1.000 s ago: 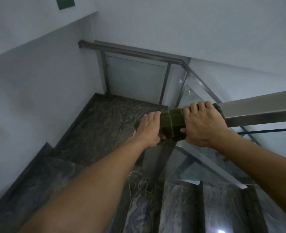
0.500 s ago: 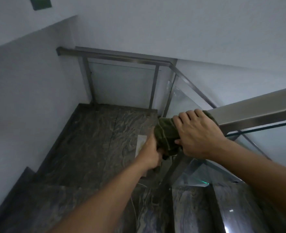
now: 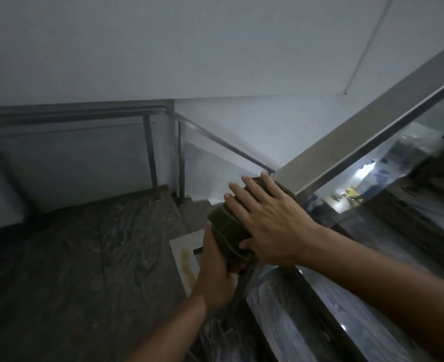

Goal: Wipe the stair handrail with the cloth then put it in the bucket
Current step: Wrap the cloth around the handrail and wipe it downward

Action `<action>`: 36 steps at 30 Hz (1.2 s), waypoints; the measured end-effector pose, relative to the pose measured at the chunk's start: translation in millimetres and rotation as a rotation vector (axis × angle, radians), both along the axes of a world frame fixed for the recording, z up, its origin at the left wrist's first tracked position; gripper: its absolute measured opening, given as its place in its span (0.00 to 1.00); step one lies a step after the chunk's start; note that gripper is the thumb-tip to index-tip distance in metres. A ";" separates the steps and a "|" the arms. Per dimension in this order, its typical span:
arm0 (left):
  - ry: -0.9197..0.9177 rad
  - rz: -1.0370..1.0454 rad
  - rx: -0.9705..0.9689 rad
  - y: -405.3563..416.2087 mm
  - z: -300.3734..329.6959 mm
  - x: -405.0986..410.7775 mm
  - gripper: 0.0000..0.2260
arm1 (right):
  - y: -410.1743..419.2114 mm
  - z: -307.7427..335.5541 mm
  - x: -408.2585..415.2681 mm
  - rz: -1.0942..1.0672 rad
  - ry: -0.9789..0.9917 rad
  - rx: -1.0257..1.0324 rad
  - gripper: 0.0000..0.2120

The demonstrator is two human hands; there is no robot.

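Observation:
A dark green cloth [image 3: 228, 227] is wrapped over the lower end of the steel stair handrail [image 3: 367, 131], which rises to the upper right. My right hand [image 3: 265, 220] lies on top of the cloth with its fingers spread and the thumb tucked under the cloth's edge. My left hand [image 3: 215, 267] grips the cloth from below, against the end post. No bucket is in view.
A glass panel [image 3: 388, 178] hangs under the handrail. A dark marble landing [image 3: 85, 257] lies to the left, fenced by a second steel railing [image 3: 85, 113]. Marble steps [image 3: 289, 309] drop away below my arms. A pale slab [image 3: 187, 254] lies by the post.
Both hands have slid the cloth down to the handrail's lower end. My right fingers have loosened and spread. The view has swung right and down.

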State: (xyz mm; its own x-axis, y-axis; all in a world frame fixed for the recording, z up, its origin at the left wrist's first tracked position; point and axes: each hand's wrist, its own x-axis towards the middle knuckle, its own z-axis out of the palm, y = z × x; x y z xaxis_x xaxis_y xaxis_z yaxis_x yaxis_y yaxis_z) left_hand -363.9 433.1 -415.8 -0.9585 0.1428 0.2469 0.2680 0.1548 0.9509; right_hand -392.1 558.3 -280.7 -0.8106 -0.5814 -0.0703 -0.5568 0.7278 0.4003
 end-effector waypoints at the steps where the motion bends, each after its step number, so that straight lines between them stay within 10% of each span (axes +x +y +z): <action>1: 0.003 -0.008 -0.006 -1.8 -2.8 -0.4 0.35 | -2.0 -1.4 1.6 -0.025 0.004 0.005 0.40; 11: -0.049 -0.326 -0.171 -44.6 -14.4 -19.2 0.41 | -38.1 -5.7 27.9 -0.323 -0.019 -0.050 0.43; 17: -0.009 -0.472 -0.158 -62.3 -13.8 -35.6 0.27 | -57.4 -8.1 32.9 -0.503 -0.102 -0.252 0.38; 22: 0.077 -0.585 -0.148 -69.9 -9.2 -48.6 0.43 | -69.4 -34.8 30.4 -0.640 0.099 -0.341 0.36; 36: 0.122 -0.910 -0.345 -72.1 -30.6 -109.4 0.35 | -71.9 -57.1 15.8 -0.750 0.362 -0.317 0.42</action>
